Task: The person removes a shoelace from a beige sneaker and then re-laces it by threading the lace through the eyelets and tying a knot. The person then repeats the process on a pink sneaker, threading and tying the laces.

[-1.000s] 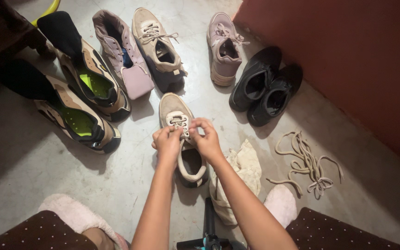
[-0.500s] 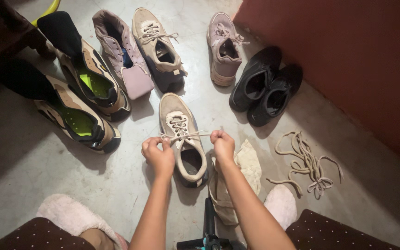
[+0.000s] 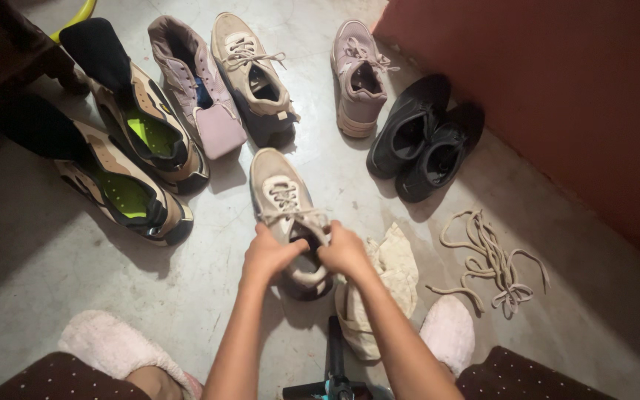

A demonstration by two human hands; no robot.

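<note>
Beige sneaker [image 3: 284, 204] on concrete floor [image 3: 209, 296] — left hand [image 3: 268, 255] and right hand [image 3: 344, 250] meet at its opening, fingers pinching lace ends (knot hidden); crumpled cloth [image 3: 394, 267] just beside.

Both hands grip the rear half of a beige sneaker [image 3: 284, 204] near the middle of the concrete floor [image 3: 209, 296]: left hand [image 3: 272, 255] on its left side, right hand [image 3: 344, 252] over the heel opening, laces [image 3: 290, 215] lying across the tongue. A crumpled cream cloth [image 3: 394, 270] touches the shoe's right side, with loose beige laces [image 3: 492, 259] further right, near the red wall [image 3: 557, 89]. Along the floor's far edge stand a black-and-tan pair with green insoles [image 3: 138, 159], a mauve sneaker [image 3: 194, 81], a matching beige sneaker [image 3: 253, 74], a pink sneaker [image 3: 359, 78] and two black shoes [image 3: 424, 137].
</note>
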